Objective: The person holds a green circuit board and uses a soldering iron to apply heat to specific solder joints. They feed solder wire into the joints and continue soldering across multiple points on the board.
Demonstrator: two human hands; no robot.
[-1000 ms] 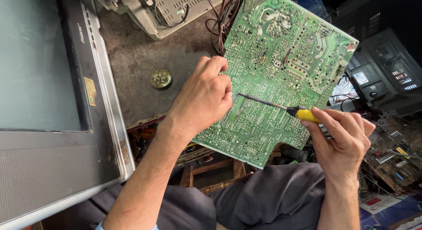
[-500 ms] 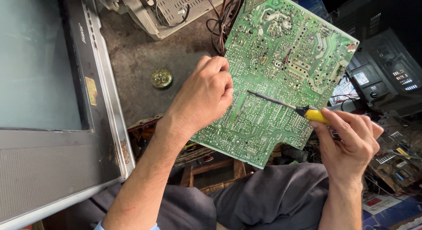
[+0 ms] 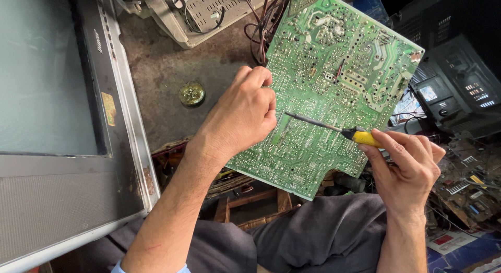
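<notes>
A large green circuit board (image 3: 334, 90) lies tilted over my lap, solder side up. My left hand (image 3: 242, 114) grips its left edge, fingers curled over the rim. My right hand (image 3: 407, 166) holds a yellow-handled soldering iron (image 3: 360, 135); its dark metal tip rests on the board near my left fingers.
An old grey television (image 3: 62, 147) lies at the left, screen up. A round brass-coloured tin (image 3: 192, 93) sits on the dirty floor. A grey plastic casing (image 3: 209, 12) with cables lies at the top. Black electronics (image 3: 459, 90) and loose parts crowd the right.
The iron's tip has slid a little left along the board, closer to my left fingers. My left hand keeps its hold on the board's edge.
</notes>
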